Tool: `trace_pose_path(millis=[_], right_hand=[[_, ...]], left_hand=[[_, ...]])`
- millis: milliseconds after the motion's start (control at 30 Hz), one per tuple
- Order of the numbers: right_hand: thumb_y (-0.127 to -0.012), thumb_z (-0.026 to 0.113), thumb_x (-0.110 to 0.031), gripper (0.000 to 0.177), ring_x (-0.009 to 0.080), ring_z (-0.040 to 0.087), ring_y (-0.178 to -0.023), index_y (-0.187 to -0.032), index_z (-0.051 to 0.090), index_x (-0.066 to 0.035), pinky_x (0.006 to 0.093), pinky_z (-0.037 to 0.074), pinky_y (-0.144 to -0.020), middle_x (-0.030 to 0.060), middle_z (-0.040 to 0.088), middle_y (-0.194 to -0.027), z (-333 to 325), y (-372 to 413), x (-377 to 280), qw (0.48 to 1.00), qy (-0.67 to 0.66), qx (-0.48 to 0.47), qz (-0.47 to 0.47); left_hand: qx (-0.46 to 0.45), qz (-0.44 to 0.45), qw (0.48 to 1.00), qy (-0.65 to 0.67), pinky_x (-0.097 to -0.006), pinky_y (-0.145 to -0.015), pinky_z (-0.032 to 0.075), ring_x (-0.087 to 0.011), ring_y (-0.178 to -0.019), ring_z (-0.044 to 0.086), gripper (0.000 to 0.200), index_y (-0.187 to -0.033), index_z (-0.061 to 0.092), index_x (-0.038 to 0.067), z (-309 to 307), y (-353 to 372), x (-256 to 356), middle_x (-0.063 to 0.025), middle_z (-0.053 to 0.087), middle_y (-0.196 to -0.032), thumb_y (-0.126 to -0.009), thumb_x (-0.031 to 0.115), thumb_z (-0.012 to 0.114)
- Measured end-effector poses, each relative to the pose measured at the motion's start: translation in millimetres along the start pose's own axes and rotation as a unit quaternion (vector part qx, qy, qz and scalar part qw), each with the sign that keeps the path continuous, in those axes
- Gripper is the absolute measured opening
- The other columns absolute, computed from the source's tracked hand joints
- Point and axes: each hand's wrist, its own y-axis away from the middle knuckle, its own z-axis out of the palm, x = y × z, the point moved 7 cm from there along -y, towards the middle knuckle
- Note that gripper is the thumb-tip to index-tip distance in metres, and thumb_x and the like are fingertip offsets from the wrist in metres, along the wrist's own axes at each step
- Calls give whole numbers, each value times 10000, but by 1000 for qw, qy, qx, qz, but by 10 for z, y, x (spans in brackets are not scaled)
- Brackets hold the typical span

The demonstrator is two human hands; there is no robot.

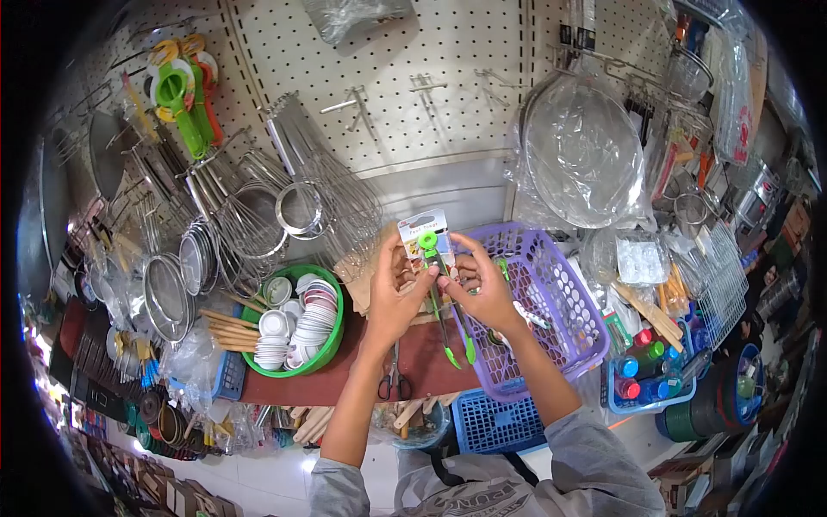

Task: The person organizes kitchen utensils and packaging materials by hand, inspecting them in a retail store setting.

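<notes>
1. The green-and-black tongs (pixel 439 306) are in the air, above the back half of the red shelf (pixel 357 379), to the left of the purple basket (pixel 594 358). Their card (pixel 422 227) is at the top, and the tips hang downward.
2. The left hand (pixel 398 289) is partly closed: its thumb presses near the upper part of the tongs, and its fingers are curled at the left side of the card.
3. The right hand (pixel 482 289) is also half closed, with thumb on the tongs and bent fingers beside the card. How firmly it grips, I cannot tell.
4. This two-sided hold probably keeps the card steady and facing the person.
5. Both forearms rise from below and lean inward, so the hands meet almost thumb to thumb.
6. The scissors (pixel 394 385) lie at the shelf's front edge, apart from both hands.
7. The green basin (pixel 336 332), on the shelf's left part, seems to keep the small white bowls (pixel 316 320) grouped together.
</notes>
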Motion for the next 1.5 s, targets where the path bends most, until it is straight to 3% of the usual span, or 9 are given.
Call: trace_pose_path(millis=[100,267,400,667,800,900,1100,1300,1500], right_hand=[[-917,759,-155,730,69,652,-842,-1535,375,-91,214,512,-660,111,721,-1016,177,-134,-127,999,-30,-8,-42],[-918,748,-137,786,45,600,-723,-1576,320,-103,202,468,-625,73,697,-948,372,-341,-350,999,-29,-17,-43],[-898,731,-99,832,15,453,-633,-1603,290,-132,196,378,-569,19,612,-862,423,-497,-380,997,-3,-34,-74],[-905,698,-95,804,112,633,-768,-1603,304,-162,257,497,-651,145,689,-1086,385,-782,-524,992,36,-23,-116],[-907,695,-105,802,157,693,-853,-1603,300,-161,297,544,-670,174,686,-1134,276,-928,-620,991,57,9,-117],[-917,686,-112,790,162,689,-874,-1603,296,-157,295,552,-705,182,686,-1165,165,-1048,-620,993,74,25,-91],[-929,692,-138,771,181,693,-911,-1596,305,-140,324,564,-775,164,709,-1123,-46,-1297,-705,977,103,67,-173],[-928,701,-154,770,215,693,-955,-1592,311,-127,350,568,-816,178,710,-1120,-207,-1438,-703,978,127,76,-148],[-918,701,-141,769,246,682,-1050,-1588,323,-129,360,572,-830,195,627,-1338,-108,-1570,-642,978,109,35,-174]], left_hand=[[-6,-15,1000,6,-346,-965,521,-216,-1160,624,763,-1551,249,37,-141,-33,193,-167,600,-1314,-934,5,696],[-2,7,1000,8,-359,-969,511,-209,-1134,637,876,-1622,169,123,-348,-152,430,-139,642,-1226,-931,-9,690],[-20,3,1000,5,-345,-939,516,-182,-1070,643,892,-1629,162,126,-466,-266,447,-115,666,-1154,-929,1,701],[-65,19,998,-21,-278,-885,498,-124,-1023,582,768,-1588,308,108,-500,-630,347,-27,543,-1082,-936,29,707],[-82,47,995,-20,-252,-783,509,-107,-919,577,757,-1590,329,141,-422,-905,316,-56,596,-1118,-935,57,699],[-111,33,992,-44,-286,-849,506,-119,-992,567,760,-1597,302,143,-342,-1102,347,-31,554,-1100,-953,85,700],[-135,44,990,-10,-289,-828,510,-112,-923,545,747,-1596,309,145,-154,-1467,326,-23,572,-1064,-958,95,694],[-134,89,987,-9,-275,-770,509,-112,-875,560,744,-1589,334,164,-42,-1703,215,-41,592,-1045,-942,62,686],[-93,102,990,-14,-285,-780,522,-124,-923,599,740,-1586,335,142,-189,-1675,245,-50,607,-1074,-942,55,688]])
